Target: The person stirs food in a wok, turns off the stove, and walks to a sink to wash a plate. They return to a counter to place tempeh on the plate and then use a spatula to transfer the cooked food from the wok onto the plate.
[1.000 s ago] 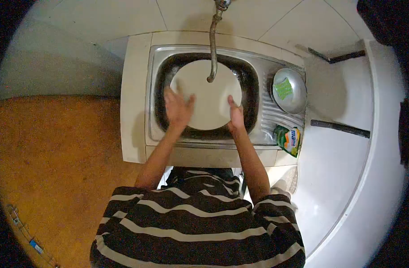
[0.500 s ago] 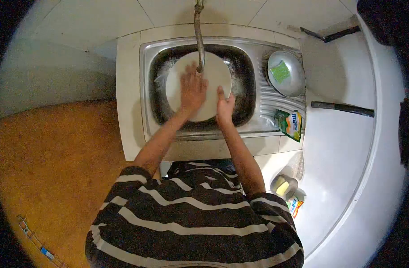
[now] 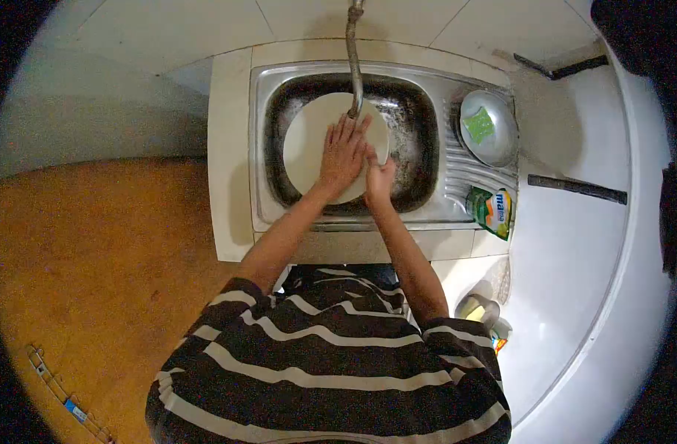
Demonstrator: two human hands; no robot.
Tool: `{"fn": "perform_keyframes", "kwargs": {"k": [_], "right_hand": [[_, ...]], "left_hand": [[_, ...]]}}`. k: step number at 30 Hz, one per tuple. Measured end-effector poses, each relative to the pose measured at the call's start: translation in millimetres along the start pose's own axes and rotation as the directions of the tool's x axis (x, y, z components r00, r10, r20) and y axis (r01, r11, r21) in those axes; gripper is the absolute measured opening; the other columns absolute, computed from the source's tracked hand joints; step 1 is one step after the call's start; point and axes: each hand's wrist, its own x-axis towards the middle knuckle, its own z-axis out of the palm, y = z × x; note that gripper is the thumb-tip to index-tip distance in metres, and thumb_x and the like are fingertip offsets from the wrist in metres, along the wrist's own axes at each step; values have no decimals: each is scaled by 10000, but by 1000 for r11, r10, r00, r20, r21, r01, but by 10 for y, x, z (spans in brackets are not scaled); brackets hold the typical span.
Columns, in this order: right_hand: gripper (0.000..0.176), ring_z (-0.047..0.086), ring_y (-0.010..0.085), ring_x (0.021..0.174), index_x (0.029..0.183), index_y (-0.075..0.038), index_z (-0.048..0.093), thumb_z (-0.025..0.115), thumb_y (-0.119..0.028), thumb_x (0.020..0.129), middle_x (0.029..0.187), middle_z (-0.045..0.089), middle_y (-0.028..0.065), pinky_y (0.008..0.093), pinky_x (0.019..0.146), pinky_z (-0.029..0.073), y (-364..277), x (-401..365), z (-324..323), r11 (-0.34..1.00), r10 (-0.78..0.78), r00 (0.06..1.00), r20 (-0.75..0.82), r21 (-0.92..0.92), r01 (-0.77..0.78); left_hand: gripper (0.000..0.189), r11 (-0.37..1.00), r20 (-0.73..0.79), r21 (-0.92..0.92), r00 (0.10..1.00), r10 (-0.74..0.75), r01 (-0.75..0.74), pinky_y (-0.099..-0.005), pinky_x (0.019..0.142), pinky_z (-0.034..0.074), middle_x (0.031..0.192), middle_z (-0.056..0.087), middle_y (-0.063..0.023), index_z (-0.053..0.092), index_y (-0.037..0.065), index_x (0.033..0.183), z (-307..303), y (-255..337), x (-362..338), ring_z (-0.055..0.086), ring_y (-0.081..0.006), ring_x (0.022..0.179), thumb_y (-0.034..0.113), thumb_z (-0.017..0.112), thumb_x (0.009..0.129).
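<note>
A large round white plate (image 3: 305,152) is held in the sink basin (image 3: 420,177), below the metal faucet (image 3: 354,66). My left hand (image 3: 343,158) lies flat on the plate's face, fingers stretched out toward the faucet's end. At the right edge of the plate, my right hand (image 3: 380,181) grips the rim, thumb on top; its other fingers are mostly hidden. The two hands are close together, the left fingers near the right thumb.
On the ridged drainboard to the right stands a metal bowl (image 3: 499,145) holding a green sponge (image 3: 478,126). Nearer me lies a green pouch (image 3: 490,209). A bowl (image 3: 489,308) with something yellow sits lower down at the right.
My left hand has slid rightward over the plate, closer to my right hand. The right hand keeps its hold on the rim. The whole view has shifted slightly.
</note>
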Motion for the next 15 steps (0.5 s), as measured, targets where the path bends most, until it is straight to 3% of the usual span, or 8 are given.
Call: {"fn": "perform_keyframes", "kwargs": {"k": [2, 4, 7, 8, 9, 11, 13, 15], "right_hand": [[406, 623, 187, 847, 1133, 46, 594, 661, -305, 938, 999, 672, 114, 340, 759, 500, 164, -1, -120, 991, 124, 991, -53, -50, -126], [417, 621, 191, 862, 1141, 50, 587, 658, -308, 939, 995, 670, 119, 343, 765, 498, 85, -140, -96, 996, 87, 996, -36, -27, -88], [431, 617, 202, 915, 1167, 60, 585, 636, -310, 952, 1038, 673, 137, 346, 814, 489, 11, -103, -79, 995, 55, 998, -14, -80, -56], [436, 617, 209, 952, 1185, 66, 591, 618, -308, 963, 1085, 678, 150, 345, 857, 481, 13, -85, -57, 986, 70, 998, 6, -154, -68], [436, 617, 209, 952, 1185, 66, 591, 618, -308, 963, 1085, 678, 150, 345, 857, 481, -69, -91, -45, 987, 67, 998, 4, -145, -66], [441, 606, 205, 964, 1179, 69, 592, 609, -318, 969, 1084, 677, 149, 349, 871, 473, -308, -125, -40, 987, 43, 999, 23, -154, -39], [431, 605, 203, 955, 1145, 70, 606, 596, -326, 975, 1070, 678, 147, 345, 860, 475, -197, -183, -127, 975, 43, 998, -38, -215, -50], [431, 611, 179, 877, 1105, 49, 603, 634, -353, 950, 1001, 670, 111, 316, 788, 481, -92, -288, -255, 989, 28, 999, -40, -146, -33]], "left_hand": [[505, 996, 38, 91, 999, -4, 1, -583, 1142, 172, 1503, 341, -210, 364, 52, 1458, 65, -406, 180, 274, -402, 1412, 251, 415, 997], [493, 958, -271, 248, 960, -70, 141, -580, 1140, 177, 1495, 344, -230, 391, 44, 1436, 102, -825, 332, 299, -408, 1396, 254, 427, 991], [510, 969, -320, 117, 932, -172, 219, -550, 1152, 175, 1498, 343, -230, 374, 41, 1447, 20, -435, 162, 312, -403, 1391, 250, 435, 986], [537, 993, -165, 5, 979, -117, 119, -536, 1156, 181, 1520, 313, -213, 325, 68, 1477, -65, -177, 93, 305, -403, 1396, 250, 434, 984], [537, 994, -164, 12, 980, -109, 112, -536, 1156, 181, 1520, 313, -213, 325, 68, 1477, -113, 0, 38, 305, -403, 1396, 250, 434, 984], [541, 992, 22, 35, 992, 120, -121, -527, 1156, 193, 1523, 312, -209, 318, 97, 1489, -178, 187, -13, 307, -408, 1394, 244, 430, 981], [563, 977, -33, 162, 989, 146, -139, -540, 1102, 296, 1465, 420, -172, 333, 146, 1493, -97, -27, 207, 401, -367, 1329, 142, 465, 946], [519, 963, -142, 268, 989, 32, 7, -516, 1030, 400, 1375, 522, -143, 411, 108, 1444, 58, -609, 348, 548, -372, 1166, 137, 493, 932]]}}
